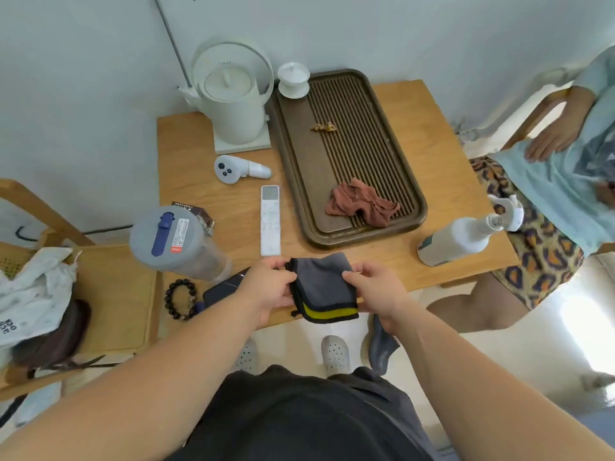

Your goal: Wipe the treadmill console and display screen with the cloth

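cloth (322, 287): folded grey pad, held over the near edge of the table (416, 134) | left hand (266, 291): fingers pinch its left edge | right hand (376, 291): fingers pinch its right edge, likely squaring the pad for wiping | treadmill: not in view

Pretty much nothing legible here tbh

The grey jug (166, 239) at 9 o'clock has a white sticker (181, 232) with a red patch on its lid, but the print's too tiny to read. The dark packet (199, 212) just behind it carries white lettering, all blurred. The white bag (30, 294) at the far 9 o'clock edge shows bold dark characters, too warped to make out.
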Motion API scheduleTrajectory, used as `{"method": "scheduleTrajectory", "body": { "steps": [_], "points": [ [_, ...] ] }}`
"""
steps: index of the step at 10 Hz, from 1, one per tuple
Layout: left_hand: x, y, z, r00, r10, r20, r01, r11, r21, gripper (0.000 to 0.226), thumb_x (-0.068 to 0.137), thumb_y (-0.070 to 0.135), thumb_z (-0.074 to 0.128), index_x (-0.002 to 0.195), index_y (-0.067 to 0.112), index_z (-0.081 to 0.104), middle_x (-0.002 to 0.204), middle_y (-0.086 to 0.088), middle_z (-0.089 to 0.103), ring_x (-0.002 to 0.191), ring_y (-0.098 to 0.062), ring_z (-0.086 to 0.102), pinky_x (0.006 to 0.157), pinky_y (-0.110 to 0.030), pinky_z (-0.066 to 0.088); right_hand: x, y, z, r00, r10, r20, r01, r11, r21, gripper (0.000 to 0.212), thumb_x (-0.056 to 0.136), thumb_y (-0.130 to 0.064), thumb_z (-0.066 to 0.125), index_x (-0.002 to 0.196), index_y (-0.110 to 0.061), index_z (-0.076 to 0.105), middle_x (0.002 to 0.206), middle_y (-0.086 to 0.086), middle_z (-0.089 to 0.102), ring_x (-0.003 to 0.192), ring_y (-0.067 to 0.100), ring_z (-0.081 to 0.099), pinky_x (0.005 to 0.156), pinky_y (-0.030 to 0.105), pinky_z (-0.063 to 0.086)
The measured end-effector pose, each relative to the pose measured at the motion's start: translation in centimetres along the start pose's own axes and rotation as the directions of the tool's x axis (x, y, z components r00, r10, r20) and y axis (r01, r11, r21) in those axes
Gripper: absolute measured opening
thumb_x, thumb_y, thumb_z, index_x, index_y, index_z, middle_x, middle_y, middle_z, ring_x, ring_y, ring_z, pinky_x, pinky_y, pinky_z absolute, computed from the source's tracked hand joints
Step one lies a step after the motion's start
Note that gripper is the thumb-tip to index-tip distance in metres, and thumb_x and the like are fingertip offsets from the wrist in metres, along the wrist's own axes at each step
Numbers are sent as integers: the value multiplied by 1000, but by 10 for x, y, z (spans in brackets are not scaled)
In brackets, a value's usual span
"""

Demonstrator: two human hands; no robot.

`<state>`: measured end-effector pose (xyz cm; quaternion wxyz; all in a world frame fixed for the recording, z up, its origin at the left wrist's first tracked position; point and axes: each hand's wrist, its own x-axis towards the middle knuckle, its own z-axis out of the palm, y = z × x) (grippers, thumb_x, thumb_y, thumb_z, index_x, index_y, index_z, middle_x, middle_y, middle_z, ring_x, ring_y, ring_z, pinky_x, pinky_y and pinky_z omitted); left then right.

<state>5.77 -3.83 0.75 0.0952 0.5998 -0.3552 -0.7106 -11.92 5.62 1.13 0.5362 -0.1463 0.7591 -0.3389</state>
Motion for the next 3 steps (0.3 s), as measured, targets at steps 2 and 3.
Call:
{"method": "scheduleTrajectory", "body": {
  "steps": [2,3],
  "points": [
    [9,-3,25,971,26,-236,3,993,120,45,87,29,67,130,30,57,126,-3,62,115,-23,60,103,-48,51,28,-2,-30,981,-28,191,87,948,-306,38,100,-32,64,135,-20,56,122,-2,64,97,9,60,73,23,50],
    [0,2,31,957,37,-287,-6,994,109,19,90,32,65,109,32,59,118,-2,63,111,-23,61,101,-49,52,33,0,-36,976,-15,215,99,918,-384,59,100,-35,64,152,-16,44,145,1,54,115,15,53,88,27,43]
  ]
}}
